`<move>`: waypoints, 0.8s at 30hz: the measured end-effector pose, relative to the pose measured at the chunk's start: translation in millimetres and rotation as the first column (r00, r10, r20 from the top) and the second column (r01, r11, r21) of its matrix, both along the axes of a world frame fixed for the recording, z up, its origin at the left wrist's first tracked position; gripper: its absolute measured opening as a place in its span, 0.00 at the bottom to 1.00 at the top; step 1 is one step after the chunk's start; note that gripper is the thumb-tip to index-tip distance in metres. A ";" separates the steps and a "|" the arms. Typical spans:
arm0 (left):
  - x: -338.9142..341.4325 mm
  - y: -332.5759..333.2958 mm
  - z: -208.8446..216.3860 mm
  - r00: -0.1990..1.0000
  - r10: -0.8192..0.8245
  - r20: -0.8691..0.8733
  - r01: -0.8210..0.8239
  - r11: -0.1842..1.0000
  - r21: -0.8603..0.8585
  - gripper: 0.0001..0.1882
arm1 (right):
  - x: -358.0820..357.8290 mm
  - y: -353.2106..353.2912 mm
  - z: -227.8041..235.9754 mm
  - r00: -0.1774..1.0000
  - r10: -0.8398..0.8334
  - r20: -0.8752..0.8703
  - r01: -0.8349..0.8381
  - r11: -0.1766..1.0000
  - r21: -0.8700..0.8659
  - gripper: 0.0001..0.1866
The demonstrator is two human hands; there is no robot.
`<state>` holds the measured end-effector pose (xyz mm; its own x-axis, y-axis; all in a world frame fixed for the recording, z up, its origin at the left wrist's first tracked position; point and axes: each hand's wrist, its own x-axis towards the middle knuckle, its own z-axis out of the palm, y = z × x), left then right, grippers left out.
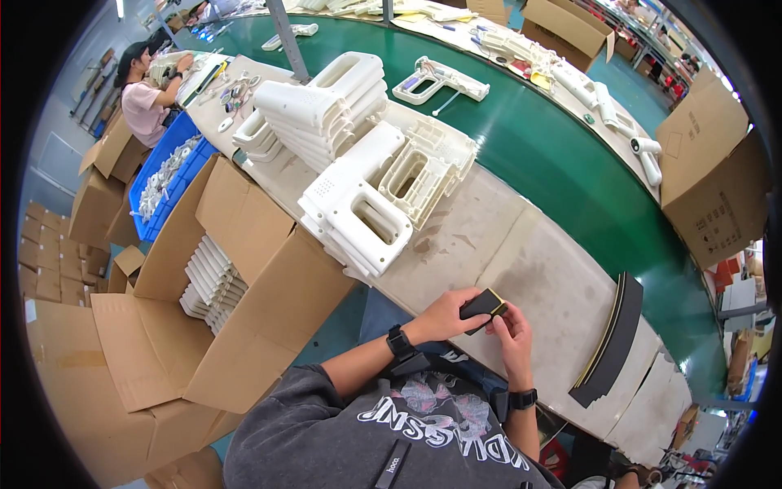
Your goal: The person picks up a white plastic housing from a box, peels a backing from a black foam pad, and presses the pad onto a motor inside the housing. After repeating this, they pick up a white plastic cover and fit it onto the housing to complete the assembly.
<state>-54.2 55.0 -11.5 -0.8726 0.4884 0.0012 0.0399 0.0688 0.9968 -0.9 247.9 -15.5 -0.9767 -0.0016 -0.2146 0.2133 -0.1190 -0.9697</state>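
Over the counter's [562,281] near edge, the left hand [445,316] and right hand [514,336] — both grips closed — pinch a black, yellow-edged pad [482,306].

Pale, stained worktable [533,265] runs 11 to 4 o'clock. Beyond it I see a glossy green belt [562,151], light glinting off it. Grey metal post [285,37] at 11. Whitish wall [53,155] between 9 and 10; shelving [92,91] at 10. From my remote station, blue-green floor [336,326] shows at 7 and 2.
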 end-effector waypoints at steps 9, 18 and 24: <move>0.0 0.6 -5.2 0.999 -0.006 0.037 0.004 0.999 0.047 0.19 | -1.5 -0.4 2.7 1.000 -0.002 0.020 0.002 1.000 -0.010 0.21; -0.1 0.0 -3.4 0.999 -0.007 0.053 0.006 0.999 0.032 0.20 | -2.4 1.4 0.7 1.000 -0.007 0.023 0.008 1.000 -0.023 0.20; 1.0 0.0 -3.0 0.999 -0.002 0.037 0.001 0.999 0.036 0.21 | -0.9 2.8 -0.7 1.000 -0.004 0.013 0.004 0.999 -0.033 0.20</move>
